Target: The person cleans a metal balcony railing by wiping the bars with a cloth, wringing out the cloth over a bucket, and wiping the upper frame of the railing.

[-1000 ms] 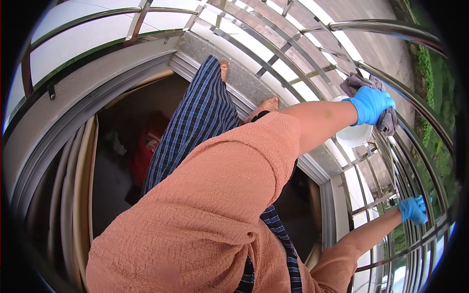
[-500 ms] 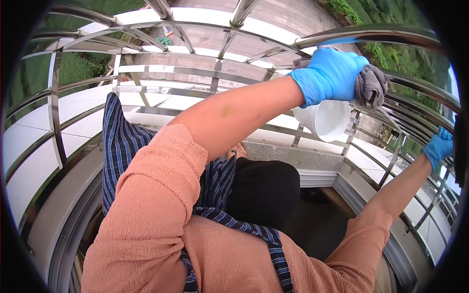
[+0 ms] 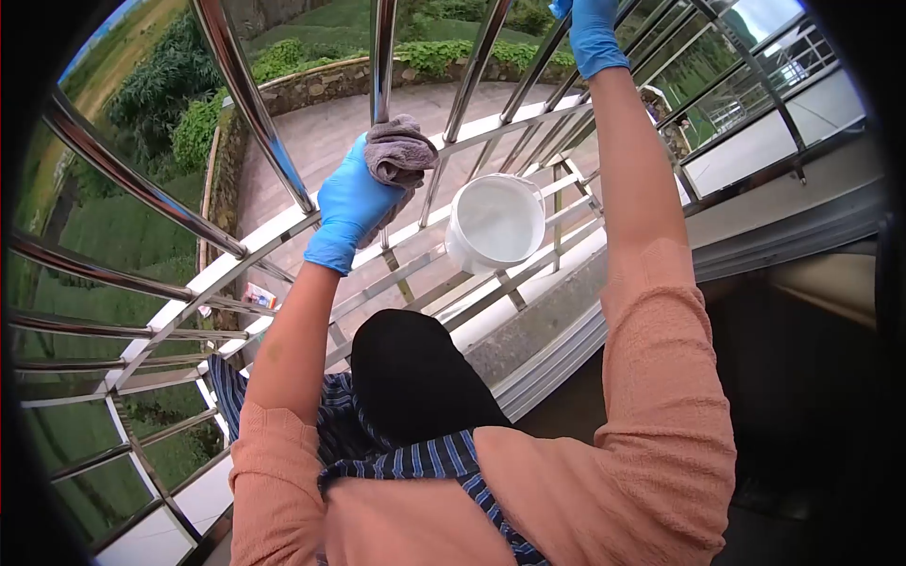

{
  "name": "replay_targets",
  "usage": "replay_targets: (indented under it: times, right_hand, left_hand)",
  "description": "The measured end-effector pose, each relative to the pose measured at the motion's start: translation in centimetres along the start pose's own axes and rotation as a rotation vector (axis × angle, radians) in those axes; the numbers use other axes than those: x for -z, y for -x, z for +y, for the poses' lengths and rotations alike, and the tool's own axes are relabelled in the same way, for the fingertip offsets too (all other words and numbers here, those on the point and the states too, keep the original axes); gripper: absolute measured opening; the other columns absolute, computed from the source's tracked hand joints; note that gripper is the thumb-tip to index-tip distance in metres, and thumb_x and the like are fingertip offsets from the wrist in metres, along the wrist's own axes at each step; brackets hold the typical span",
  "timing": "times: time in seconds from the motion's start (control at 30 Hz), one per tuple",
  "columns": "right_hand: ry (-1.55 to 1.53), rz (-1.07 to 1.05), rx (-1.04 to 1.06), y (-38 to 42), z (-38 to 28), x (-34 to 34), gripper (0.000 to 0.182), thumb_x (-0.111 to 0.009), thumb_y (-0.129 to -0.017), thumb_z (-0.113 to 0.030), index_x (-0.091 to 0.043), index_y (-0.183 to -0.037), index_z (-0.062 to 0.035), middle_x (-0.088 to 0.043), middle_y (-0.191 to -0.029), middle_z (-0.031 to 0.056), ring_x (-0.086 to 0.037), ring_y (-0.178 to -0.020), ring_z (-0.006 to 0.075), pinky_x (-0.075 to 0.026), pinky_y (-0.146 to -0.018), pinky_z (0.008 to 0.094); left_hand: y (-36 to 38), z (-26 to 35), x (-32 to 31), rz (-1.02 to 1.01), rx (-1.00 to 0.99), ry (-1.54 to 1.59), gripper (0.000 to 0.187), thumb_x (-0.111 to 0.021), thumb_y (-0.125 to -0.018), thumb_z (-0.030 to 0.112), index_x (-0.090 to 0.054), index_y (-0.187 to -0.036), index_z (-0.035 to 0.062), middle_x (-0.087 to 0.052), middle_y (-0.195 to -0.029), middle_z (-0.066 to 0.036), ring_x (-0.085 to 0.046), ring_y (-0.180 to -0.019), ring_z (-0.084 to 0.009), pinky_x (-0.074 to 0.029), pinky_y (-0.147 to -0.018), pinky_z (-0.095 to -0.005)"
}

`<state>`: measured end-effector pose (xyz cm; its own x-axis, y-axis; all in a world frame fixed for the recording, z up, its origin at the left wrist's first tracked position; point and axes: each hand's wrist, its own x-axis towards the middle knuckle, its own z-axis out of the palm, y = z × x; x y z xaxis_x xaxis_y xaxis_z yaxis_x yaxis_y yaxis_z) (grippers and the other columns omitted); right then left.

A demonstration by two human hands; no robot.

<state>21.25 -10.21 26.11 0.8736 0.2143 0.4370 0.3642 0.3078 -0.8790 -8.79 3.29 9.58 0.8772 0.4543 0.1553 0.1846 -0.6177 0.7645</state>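
My left hand [image 3: 357,196], in a blue glove, is closed around a bunched grey-brown cloth [image 3: 401,151]. The cloth sits against an upright metal bar [image 3: 382,66], just above the crossbar. Up at the top edge, my gloved right hand [image 3: 596,36] grips a bar of the railing; part of the hand is cut off by the frame. A white bucket [image 3: 461,241] is just right of the cloth, inside the railing, below both hands.
Shiny metal railings [image 3: 142,179] curve round the front and left. My black-clad knee [image 3: 415,373] is close below the bucket. A window track [image 3: 557,363] runs along the concrete sill. Paving [image 3: 283,160] and greenery lie far below outside.
My view has swung, so the bars now rise away from me. My left hand, still holding the cloth, appears farther left on an upright bar. My right hand appears higher, at the top edge.
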Motion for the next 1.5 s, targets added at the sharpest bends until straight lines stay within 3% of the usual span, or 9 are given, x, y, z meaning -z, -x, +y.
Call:
replay_targets:
  times: [0.23,0.47,0.73,0.8,0.87,0.93,1.2,1.43,1.5]
  right_hand:
    - [0.086,-0.043,0.256,5.2,3.8,1.7,0.019,-0.06,-0.085,-0.014,-0.055,-0.099,-0.0016,-0.055,-0.081,0.0011,-0.052,-0.073,0.0096,-0.044,-0.066,0.0255]
    - [-0.108,-0.413,-0.423,27.7,10.0,1.4,0.075,-0.067,-0.084,-0.019,-0.024,-0.144,-0.0051,-0.054,-0.118,0.012,-0.054,-0.106,0.0179,-0.046,-0.088,0.0286]
    - [0.077,-0.456,-0.215,31.4,11.4,-8.1,0.128,-0.084,-0.06,-0.019,0.01,-0.145,-0.0085,-0.034,-0.137,0.0196,-0.039,-0.124,0.0237,-0.037,-0.101,0.0325]
    - [0.865,-0.555,0.665,30.1,15.7,-7.4,0.078,-0.076,-0.072,-0.015,-0.034,-0.136,-0.0001,-0.042,-0.133,0.0143,-0.048,-0.115,0.0233,-0.047,-0.093,0.0347]
    - [-0.321,-0.292,-0.289,31.8,12.7,-6.1,0.051,-0.071,-0.078,-0.012,-0.05,-0.123,-0.0007,-0.053,-0.123,0.0088,-0.056,-0.104,0.0192,-0.051,-0.085,0.0313]
    - [-0.38,-0.164,-0.38,31.4,9.7,-5.0,0.047,-0.071,-0.08,-0.015,-0.051,-0.122,-0.0052,-0.059,-0.112,0.0049,-0.059,-0.095,0.0131,-0.052,-0.081,0.0271]
    - [-0.382,0.138,0.07,18.9,-1.9,1.2,0.055,-0.068,-0.082,-0.035,-0.044,-0.126,-0.0105,-0.053,-0.116,0.0047,-0.057,-0.102,0.0169,-0.052,-0.083,0.0345]
    - [0.077,0.273,0.144,3.5,-4.0,-2.5,0.037,-0.075,-0.073,-0.021,-0.056,-0.102,-0.0062,-0.059,-0.086,0.0026,-0.053,-0.062,0.0092,-0.044,-0.042,0.0249]
    - [0.5,0.464,0.604,1.0,0.6,-2.2,0.039,-0.075,-0.073,-0.02,-0.059,-0.104,-0.0021,-0.064,-0.098,0.0087,-0.061,-0.078,0.0204,-0.051,-0.064,0.0319]
  left_hand:
    - [-0.5,0.0,0.2,0.013,0.019,-0.091,0.069,-0.072,-0.068,0.05,-0.047,-0.127,0.0242,-0.065,-0.107,-0.005,-0.063,-0.096,-0.0267,-0.05,-0.081,-0.035]
    - [-0.3,0.2,0.6,-0.001,0.004,-0.018,0.069,-0.072,-0.069,0.048,-0.046,-0.127,0.0237,-0.065,-0.107,-0.005,-0.064,-0.096,-0.027,-0.05,-0.08,-0.0348]
    - [-1.7,-3.0,-0.9,-0.01,-0.016,0.143,0.07,-0.073,-0.068,0.047,-0.047,-0.125,0.0152,-0.066,-0.106,-0.012,-0.064,-0.098,-0.0282,-0.05,-0.083,-0.036]
    - [1.6,-0.1,1.0,-0.065,-0.006,0.214,0.079,-0.074,-0.067,0.046,-0.043,-0.131,0.0114,-0.061,-0.116,-0.015,-0.06,-0.106,-0.0293,-0.048,-0.089,-0.0363]
    - [4.4,1.4,1.6,-0.15,-0.195,0.079,0.085,-0.073,-0.069,0.045,-0.037,-0.138,0.0083,-0.056,-0.124,-0.018,-0.057,-0.112,-0.0295,-0.046,-0.092,-0.0358]
    - [5.9,2.8,3.2,-0.084,-0.461,-0.006,0.082,-0.073,-0.074,0.03,-0.033,-0.141,0.0054,-0.051,-0.13,-0.019,-0.055,-0.115,-0.0286,-0.044,-0.095,-0.0366]
    - [7.3,-4.1,9.7,0.756,-0.521,-0.085,0.074,-0.068,-0.074,-0.001,-0.032,-0.139,-0.0003,-0.046,-0.134,-0.02,-0.045,-0.125,-0.0319,-0.033,-0.106,-0.0394]
    - [3.9,-9.1,6.1,0.508,-0.241,-0.026,0.08,-0.074,-0.072,0.014,-0.033,-0.14,0.004,-0.051,-0.127,-0.02,-0.051,-0.118,-0.0297,-0.045,-0.091,-0.0372]
    - [3.2,-10.5,6.1,0.137,0.129,-0.148,0.063,-0.075,-0.071,0.031,-0.053,-0.126,0.0095,-0.066,-0.096,-0.015,-0.066,-0.088,-0.0258,-0.052,-0.07,-0.0368]
